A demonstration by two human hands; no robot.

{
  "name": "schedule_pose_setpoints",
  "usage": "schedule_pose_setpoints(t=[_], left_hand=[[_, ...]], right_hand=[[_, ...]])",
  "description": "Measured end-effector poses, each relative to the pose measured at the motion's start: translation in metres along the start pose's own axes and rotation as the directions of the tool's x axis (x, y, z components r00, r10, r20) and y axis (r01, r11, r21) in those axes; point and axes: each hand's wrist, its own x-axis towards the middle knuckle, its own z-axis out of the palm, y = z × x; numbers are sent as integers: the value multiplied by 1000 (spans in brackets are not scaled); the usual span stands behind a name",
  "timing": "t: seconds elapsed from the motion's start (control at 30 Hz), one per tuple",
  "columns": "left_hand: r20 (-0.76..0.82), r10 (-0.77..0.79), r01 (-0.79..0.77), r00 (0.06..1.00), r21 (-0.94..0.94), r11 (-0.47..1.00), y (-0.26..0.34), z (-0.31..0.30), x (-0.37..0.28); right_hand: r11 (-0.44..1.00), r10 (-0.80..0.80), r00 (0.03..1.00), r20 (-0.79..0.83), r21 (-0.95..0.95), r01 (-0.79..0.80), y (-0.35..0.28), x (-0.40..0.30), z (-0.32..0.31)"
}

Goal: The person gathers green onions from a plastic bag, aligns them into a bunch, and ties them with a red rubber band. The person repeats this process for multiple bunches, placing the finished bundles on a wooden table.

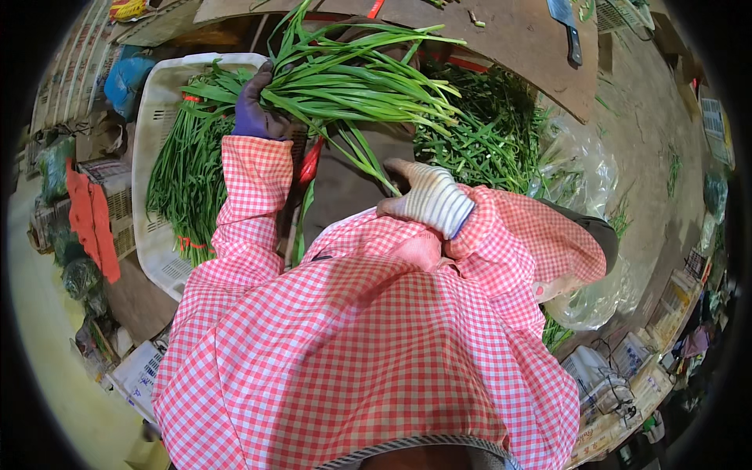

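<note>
My left hand (257, 106), in a dark purple glove, is closed around a loose bunch of long green leafy stalks (358, 88); their pale ends point right. Lower and to the right, my right hand (432, 191) wears a striped white knit glove. Its thumb and fingers pinch the pale end of a few stalks (365, 157) that hang below the bunch. Left of my left hand, a white plastic crate (143, 158) holds bundled greens (191, 158) tied with red bands. Beyond my right hand lies a heap of cut green leaves and trimmings (479, 132).
A brown board (517, 41) runs across the top, with a kitchen knife (568, 29) near its right end. Clear plastic sheeting (587, 158) lies at the right on the floor. At far left stand a blue bag (128, 82) and stacked crates with a red cloth-like piece (91, 217).
</note>
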Motion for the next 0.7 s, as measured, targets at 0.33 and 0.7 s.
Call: schedule_pose_setpoints(t=[0.33,0.7], left_hand=[[252,319,-407,913,537,739,-10,2,-6],[146,7,-4,989,-23,1000,-4,-6,6]], right_hand=[[914,165,972,-168,397,-87,14,-13,-28],[948,252,865,-434,-69,-311,108,-32,-28]])
